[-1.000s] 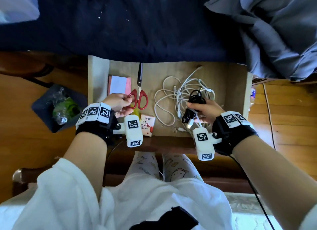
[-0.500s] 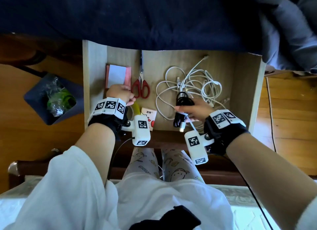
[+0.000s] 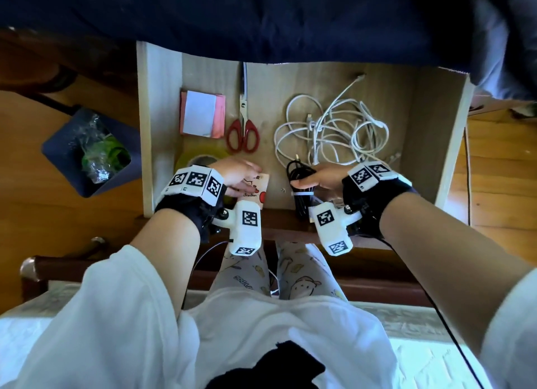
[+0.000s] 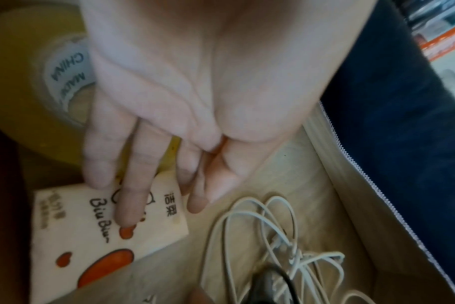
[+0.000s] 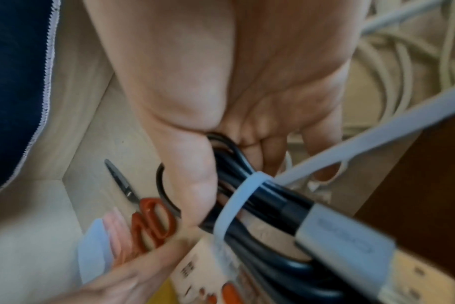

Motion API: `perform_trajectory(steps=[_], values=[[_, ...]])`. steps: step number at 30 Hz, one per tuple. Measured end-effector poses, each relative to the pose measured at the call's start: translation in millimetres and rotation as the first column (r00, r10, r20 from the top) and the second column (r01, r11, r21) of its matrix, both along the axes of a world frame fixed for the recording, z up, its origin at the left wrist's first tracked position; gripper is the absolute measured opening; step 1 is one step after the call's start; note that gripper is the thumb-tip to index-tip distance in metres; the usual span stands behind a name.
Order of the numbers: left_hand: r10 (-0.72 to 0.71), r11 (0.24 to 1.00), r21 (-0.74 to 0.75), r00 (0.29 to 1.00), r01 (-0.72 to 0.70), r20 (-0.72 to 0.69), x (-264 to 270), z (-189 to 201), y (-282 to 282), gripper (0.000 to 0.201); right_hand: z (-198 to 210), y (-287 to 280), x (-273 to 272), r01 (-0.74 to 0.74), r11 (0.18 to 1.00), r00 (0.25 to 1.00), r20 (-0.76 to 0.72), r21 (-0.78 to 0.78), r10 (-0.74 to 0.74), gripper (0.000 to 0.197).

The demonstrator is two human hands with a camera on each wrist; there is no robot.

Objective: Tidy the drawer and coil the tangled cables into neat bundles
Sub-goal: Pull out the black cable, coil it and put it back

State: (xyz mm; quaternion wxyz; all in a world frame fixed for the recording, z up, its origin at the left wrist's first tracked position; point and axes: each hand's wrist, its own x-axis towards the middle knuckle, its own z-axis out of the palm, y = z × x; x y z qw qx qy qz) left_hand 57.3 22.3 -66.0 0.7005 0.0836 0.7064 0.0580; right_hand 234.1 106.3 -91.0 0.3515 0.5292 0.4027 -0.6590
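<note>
The head view looks steeply down from above the seated person onto the open drawer, both forearms reaching in from the near edge. The left wrist view sits close behind the left hand, facing along the fingers toward the drawer's near left part. The right wrist view sits equally close behind the right hand, facing the far left corner. All three share the white cables and the printed card
</note>
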Motion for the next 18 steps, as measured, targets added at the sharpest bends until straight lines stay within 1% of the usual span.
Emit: perform_trajectory(steps=[1, 3, 5, 7, 8, 10, 11, 12, 13, 14, 16, 17, 18], values=[[-0.005, 1.0, -0.006, 1.0, 0.005, -0.001, -0.6, 0.7, -0.3, 0.037, 2.4, 2.9, 4.0, 0.013, 1.0, 1.0, 0.006, 0.028, -0.014, 0.084], [-0.017, 0.999, -0.031, 1.0, 0.017, 0.0, -2.4, 0.9, -1.9, 0.04, 10.8, 8.4, 9.9, 0.048, 0.995, 0.998, 0.023, 0.088, -0.05, 0.068], [-0.064, 0.997, -0.048, 0.998, 0.065, 0.006, -2.9, 1.8, -1.1, 0.042, 17.8, 13.6, 13.7, 0.08, 0.988, 0.995, 0.04, 0.13, -0.086, 0.065], [-0.105, 0.993, -0.052, 0.994, 0.104, -0.015, -2.5, 2.6, 0.9, 0.041, 21.7, 15.4, 12.2, 0.091, 0.971, 0.995, 0.029, 0.22, -0.1, 0.057], [-0.113, 0.992, -0.056, 0.993, 0.112, -0.022, -2.0, 3.6, 2.0, 0.038, 21.4, 14.7, 10.9, 0.091, 0.957, 0.995, 0.01, 0.275, -0.098, 0.048], [-0.095, 0.993, -0.068, 0.995, 0.093, -0.026, -0.5, 4.8, 3.5, 0.022, 26.2, 8.5, 1.5, 0.092, 0.931, 0.996, -0.039, 0.355, -0.083, 0.025], [-0.078, 0.994, -0.075, 0.997, 0.076, -0.022, 0.1, 5.7, 4.3, 0.018, 28.2, 4.4, -4.2, 0.094, 0.92, 0.995, -0.062, 0.381, -0.076, 0.017], [-0.059, 0.995, -0.082, 0.998, 0.057, -0.026, -0.4, 6.9, 4.7, 0.02, 27.8, 0.4, -9.5, 0.097, 0.916, 0.994, -0.083, 0.39, -0.071, 0.016], [-0.031, 0.996, -0.085, 0.999, 0.029, -0.022, -1.5, 4.7, 4.2, 0.019, 25.1, -3.3, -14.1, 0.099, 0.925, 0.993, -0.097, 0.367, -0.068, 0.018], [0.0, 0.996, -0.085, 1.0, -0.001, -0.01, -2.8, 4.8, 3.6, 0.015, 22.0, -6.6, -18.0, 0.099, 0.939, 0.993, -0.098, 0.328, -0.07, 0.02], [0.096, 0.992, -0.078, 0.995, -0.096, 0.007, -5.0, 2.6, 1.0, 0.031, 15.0, -11.3, -22.8, 0.078, 0.966, 0.996, -0.068, 0.246, -0.063, 0.021], [0.141, 0.988, -0.065, 0.99, -0.139, 0.019, -6.3, 0.2, -0.5, 0.034, 11.8, -13.3, -24.9, 0.068, 0.972, 0.997, -0.057, 0.224, -0.056, 0.021], [0.176, 0.983, -0.051, 0.984, -0.175, 0.027, -7.2, 0.0, -1.4, 0.033, 8.3, -15.0, -26.2, 0.066, 0.975, 0.997, -0.05, 0.214, -0.057, 0.021]])
